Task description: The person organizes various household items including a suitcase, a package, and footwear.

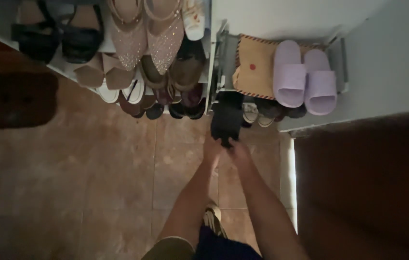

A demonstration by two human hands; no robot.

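Both my hands reach down to a dark shoe (226, 118) at the foot of a small shoe rack. My left hand (212, 147) and my right hand (237, 150) meet at its near end and both seem to grip it. The light is dim, so the fingers are hard to make out. Above the dark shoe, on the rack's top, lies a pair of lilac slides (303, 77) beside a tan mat (255, 65) with a red dot.
A white shoe shelf (210, 58) at the left holds glittery pointed flats (149, 36), black sandals (57, 36) and several other pairs. A dark doormat (15, 98) lies on the tiled floor (93, 183). A dark brown door (366, 188) stands at the right. My foot (212, 219) shows below.
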